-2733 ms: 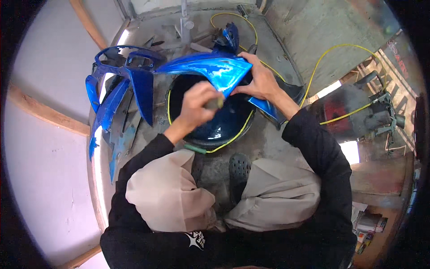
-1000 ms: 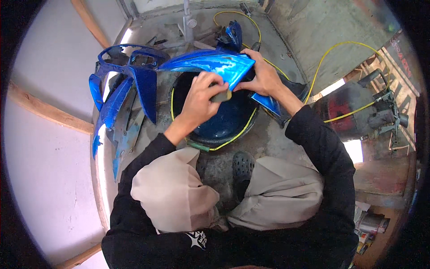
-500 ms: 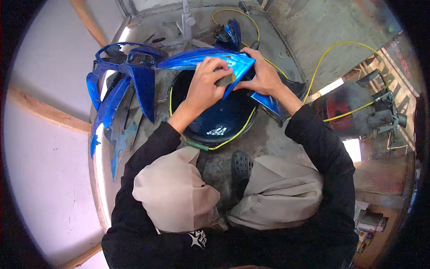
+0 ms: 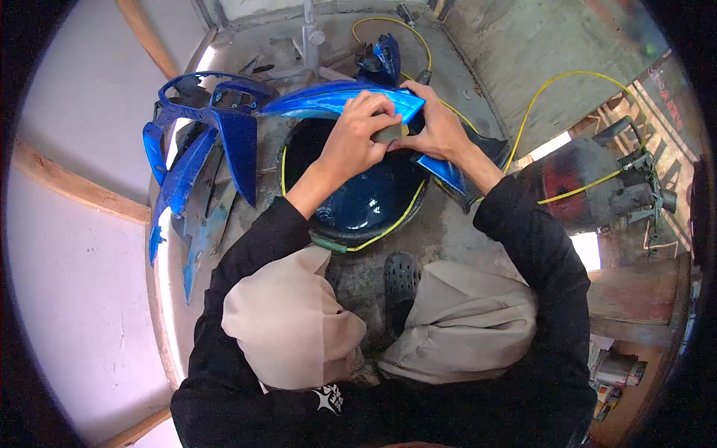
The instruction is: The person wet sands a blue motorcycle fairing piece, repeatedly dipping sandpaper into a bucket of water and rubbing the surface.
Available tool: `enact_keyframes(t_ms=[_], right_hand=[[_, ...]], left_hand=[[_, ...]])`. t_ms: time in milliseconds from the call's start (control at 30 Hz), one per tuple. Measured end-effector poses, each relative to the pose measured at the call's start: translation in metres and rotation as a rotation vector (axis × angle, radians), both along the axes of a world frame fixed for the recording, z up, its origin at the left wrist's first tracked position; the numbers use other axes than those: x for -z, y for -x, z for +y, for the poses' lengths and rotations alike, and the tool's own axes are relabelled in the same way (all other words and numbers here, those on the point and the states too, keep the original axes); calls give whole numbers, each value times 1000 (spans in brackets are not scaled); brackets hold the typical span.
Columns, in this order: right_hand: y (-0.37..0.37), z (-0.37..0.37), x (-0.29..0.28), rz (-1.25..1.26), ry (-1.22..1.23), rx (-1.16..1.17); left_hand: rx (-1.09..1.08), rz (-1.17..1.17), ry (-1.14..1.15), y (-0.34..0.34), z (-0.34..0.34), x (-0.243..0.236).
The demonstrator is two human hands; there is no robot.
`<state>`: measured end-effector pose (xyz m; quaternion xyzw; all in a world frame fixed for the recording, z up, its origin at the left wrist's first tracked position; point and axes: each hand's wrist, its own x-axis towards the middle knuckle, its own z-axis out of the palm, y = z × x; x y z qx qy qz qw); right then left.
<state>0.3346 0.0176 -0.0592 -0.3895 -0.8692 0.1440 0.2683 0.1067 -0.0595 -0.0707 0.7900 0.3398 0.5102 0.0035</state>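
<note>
A glossy blue motorcycle body panel (image 4: 314, 98), long and pointed, is held over a round black tub (image 4: 293, 168) of dark water. My right hand (image 4: 442, 133) grips the panel's right end, thumb below and fingers over its edge. My left hand (image 4: 355, 136) is closed around a small grey-brown pad (image 4: 388, 134) and presses it against the panel near that same end. Its exact kind is unclear, as the fingers cover part of it. Water in the tub reflects light below both hands.
A larger blue fairing (image 4: 236, 145) rests at the left against the wall. Another blue panel (image 4: 442, 170) lies right of the tub, and a blue piece (image 4: 386, 56) sits behind it. A yellow hose (image 4: 556, 77) runs to a dark compressor tank (image 4: 571, 183) at the right.
My left hand has slid slightly right along the panel with the pad, closer to my right hand. My right hand keeps its hold on the panel's end.
</note>
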Motion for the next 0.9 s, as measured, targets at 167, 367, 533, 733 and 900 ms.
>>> enact_keyframes(t_ms=[167, 367, 533, 733, 900], right_hand=[[0, -1, -1, 19, -23, -29], [2, -5, -1, 12, -22, -22], [2, -2, -1, 8, -24, -16], [0, -1, -2, 31, -26, -44], [1, -5, -2, 1, -16, -13]], left_hand=[[2, 0, 54, 14, -43, 17], [-10, 7, 59, 22, -63, 25], [-62, -19, -14, 3, -4, 5], [-78, -31, 10, 11, -32, 17], [-72, -15, 71, 25, -65, 29]])
